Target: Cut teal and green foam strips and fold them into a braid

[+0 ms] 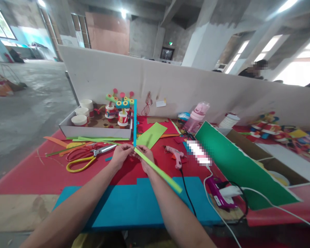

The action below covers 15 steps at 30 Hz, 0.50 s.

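A blue paper strip (135,120) stands upright between my hands, and a light green strip (160,172) slants from the same spot toward the lower right, over my right forearm. The two strips meet at my fingertips. My left hand (122,155) pinches at this joint, its fingers closed. From the other side my right hand (145,157) holds the joint too, fingers bent and partly behind the green strip. Behind my hands lies a light green paper sheet (155,135). Scissors with red and yellow handles (89,158) rest left of my left hand.
A pink glue gun (176,155) lies right of my hands. Blue sheets (113,206) cover the near edge. A white tray (95,132) holds cups and paper figures. Farther right are a pink bottle (197,115), a purple power strip (220,194) with cables, and a green box (237,165).
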Motion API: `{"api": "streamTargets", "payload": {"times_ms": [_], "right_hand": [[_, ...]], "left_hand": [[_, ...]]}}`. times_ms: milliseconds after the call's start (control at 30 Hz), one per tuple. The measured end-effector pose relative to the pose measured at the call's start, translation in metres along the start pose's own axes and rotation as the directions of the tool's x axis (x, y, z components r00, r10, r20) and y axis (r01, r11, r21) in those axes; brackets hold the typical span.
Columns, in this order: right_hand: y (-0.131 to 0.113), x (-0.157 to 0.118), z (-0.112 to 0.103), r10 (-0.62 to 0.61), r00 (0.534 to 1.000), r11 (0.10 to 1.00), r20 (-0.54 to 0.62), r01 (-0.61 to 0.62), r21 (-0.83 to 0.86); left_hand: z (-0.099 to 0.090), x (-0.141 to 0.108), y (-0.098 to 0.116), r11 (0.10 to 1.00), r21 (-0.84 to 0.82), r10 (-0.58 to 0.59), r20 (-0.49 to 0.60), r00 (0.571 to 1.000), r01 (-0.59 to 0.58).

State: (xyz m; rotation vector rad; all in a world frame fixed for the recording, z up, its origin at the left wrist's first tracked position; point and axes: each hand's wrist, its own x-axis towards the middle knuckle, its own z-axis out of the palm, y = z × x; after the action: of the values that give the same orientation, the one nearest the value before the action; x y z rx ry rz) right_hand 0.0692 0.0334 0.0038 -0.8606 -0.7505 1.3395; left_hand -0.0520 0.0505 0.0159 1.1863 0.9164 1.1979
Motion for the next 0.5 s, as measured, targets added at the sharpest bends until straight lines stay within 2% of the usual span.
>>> {"api": "streamTargets", "payload": {"times_ms": [133, 233, 400, 500], "right_hand": [[0.0017, 0.0014, -0.0031, -0.004, 1.0, 0.999, -0.024, 0.003, -0.039], [0.0026, 0.0015, -0.0046, -0.001, 1.0, 1.0, -0.014, 0.0, -0.011], [0.0023, 0.0021, -0.0049, -0.043, 0.997, 0.998, -0.058, 0.041, -0.038], [0.001, 0.0021, -0.0042, -0.12, 0.987, 0.991, -0.106, 0.113, -0.074]], "left_hand": [[-0.0019, 0.0011, -0.0038, 1.0, 0.017, 0.001, 0.018, 1.0, -0.001], [-0.0013, 0.0006, -0.0057, 0.999, -0.037, -0.025, 0.018, 1.0, 0.025], [0.0011, -0.0011, -0.0066, 0.997, -0.064, -0.048, -0.047, 0.998, 0.045], [0.002, -0.0013, -0.007, 0.993, -0.038, -0.107, 0.029, 0.994, 0.108]]}}
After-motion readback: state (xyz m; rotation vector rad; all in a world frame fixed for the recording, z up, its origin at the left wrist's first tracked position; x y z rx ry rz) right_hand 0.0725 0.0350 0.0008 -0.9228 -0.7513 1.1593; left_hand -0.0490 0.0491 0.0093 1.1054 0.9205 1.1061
